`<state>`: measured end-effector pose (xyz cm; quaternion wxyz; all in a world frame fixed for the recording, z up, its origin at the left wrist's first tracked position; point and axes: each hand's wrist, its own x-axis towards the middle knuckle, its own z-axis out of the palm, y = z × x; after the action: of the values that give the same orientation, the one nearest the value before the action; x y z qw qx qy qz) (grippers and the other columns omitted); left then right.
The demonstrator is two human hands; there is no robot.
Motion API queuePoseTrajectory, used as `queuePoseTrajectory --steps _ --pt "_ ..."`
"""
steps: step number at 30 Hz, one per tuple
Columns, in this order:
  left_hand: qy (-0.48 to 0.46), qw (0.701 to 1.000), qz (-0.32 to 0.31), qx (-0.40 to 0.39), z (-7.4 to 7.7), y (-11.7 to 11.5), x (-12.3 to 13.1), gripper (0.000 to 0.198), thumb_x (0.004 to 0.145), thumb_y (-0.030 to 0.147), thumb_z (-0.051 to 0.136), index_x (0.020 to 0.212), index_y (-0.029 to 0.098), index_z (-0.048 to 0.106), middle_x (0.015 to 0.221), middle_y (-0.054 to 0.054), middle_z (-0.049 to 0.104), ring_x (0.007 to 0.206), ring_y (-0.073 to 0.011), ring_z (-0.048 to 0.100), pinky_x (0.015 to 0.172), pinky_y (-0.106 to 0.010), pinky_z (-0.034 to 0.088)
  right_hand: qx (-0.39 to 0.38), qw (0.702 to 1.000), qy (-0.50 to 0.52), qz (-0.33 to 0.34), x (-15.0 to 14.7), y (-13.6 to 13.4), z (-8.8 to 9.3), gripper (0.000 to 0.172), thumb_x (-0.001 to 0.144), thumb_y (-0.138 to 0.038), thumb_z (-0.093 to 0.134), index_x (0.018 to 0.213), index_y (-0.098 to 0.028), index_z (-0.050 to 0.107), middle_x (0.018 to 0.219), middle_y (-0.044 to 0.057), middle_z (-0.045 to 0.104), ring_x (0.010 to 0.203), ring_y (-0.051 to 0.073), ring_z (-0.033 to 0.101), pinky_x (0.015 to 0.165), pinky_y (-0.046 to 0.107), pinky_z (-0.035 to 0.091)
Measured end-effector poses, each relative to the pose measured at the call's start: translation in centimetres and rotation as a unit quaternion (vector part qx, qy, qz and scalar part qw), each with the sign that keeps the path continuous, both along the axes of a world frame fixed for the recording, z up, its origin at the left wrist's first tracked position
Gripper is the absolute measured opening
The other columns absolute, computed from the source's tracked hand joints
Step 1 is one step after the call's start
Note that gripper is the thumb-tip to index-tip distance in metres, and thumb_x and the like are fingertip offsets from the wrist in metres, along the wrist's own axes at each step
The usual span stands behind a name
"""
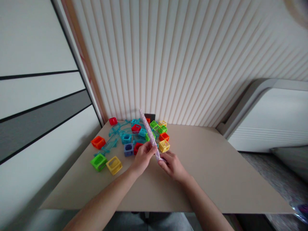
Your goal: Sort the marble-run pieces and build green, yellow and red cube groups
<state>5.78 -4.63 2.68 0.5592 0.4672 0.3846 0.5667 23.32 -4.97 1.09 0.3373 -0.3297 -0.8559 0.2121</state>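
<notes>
A long, narrow, pale lavender stick-like thing with a light pattern (pixel 149 130) slants up and away from me over the table. The frame does not show exactly what it is. My left hand (pixel 144 155) is closed around its lower part, thumb along the near side. At the bottom end, my right hand (pixel 172 163) pinches it between thumb and fingers. Just beyond my hands lie a red block (pixel 137 148), a purple-blue block (pixel 128 149) and a yellow block (pixel 164 146), all hollow cube frames.
Clear teal track pieces (pixel 109 146) and several coloured blocks spread over the table's (pixel 204 160) back left. A green block (pixel 98 162) and a yellow cube (pixel 114 165) sit nearer me. Behind stand a small black object (pixel 150 117) and a ribbed wall (pixel 168 64); a white cabinet (pixel 43 138) is left.
</notes>
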Motion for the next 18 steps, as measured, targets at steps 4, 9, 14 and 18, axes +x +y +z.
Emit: queuePoseTrajectory --steps 4,9,14,18 --pt "-0.008 1.0 -0.012 0.01 0.1 -0.2 0.0 0.038 0.078 0.051 0.078 0.082 0.016 0.062 0.073 0.003 0.055 0.07 -0.0123 0.05 0.066 -0.023 0.04 0.05 0.999 -0.014 -0.01 0.0 0.3 -0.3 0.049 0.104 -0.059 0.034 0.086 -0.021 0.059 0.071 0.004 0.062 0.066 0.018 0.053 0.071 0.03 0.042" --pt "-0.028 0.999 -0.023 0.02 0.2 -0.3 0.0 0.037 0.079 0.049 0.078 0.084 0.016 0.062 0.076 0.002 0.056 0.073 -0.0125 0.051 0.069 -0.023 0.041 0.073 0.997 -0.019 0.0 0.1 0.3 -0.2 0.046 0.105 -0.057 0.033 0.088 -0.021 0.058 0.074 0.004 0.064 0.069 0.019 0.056 0.074 0.031 0.043" --pt "-0.019 0.999 -0.032 0.033 -0.6 -0.2 -0.2 0.036 0.084 0.049 0.073 0.094 0.016 0.064 0.082 0.0 0.059 0.077 -0.0138 0.052 0.071 -0.023 0.041 0.121 0.992 -0.035 0.002 0.2 0.3 0.1 0.044 0.105 -0.055 0.037 0.085 -0.02 0.057 0.074 0.004 0.065 0.065 0.018 0.057 0.077 0.032 0.042" --pt "-0.034 0.999 0.011 0.012 -1.7 0.2 -0.4 0.042 0.086 0.058 0.067 0.082 0.018 0.059 0.073 0.003 0.051 0.066 -0.0119 0.045 0.062 -0.023 0.038 0.157 0.985 -0.067 0.003 0.0 0.2 0.4 0.043 0.104 -0.054 0.041 0.084 -0.019 0.058 0.072 0.005 0.065 0.066 0.018 0.059 0.077 0.032 0.041"
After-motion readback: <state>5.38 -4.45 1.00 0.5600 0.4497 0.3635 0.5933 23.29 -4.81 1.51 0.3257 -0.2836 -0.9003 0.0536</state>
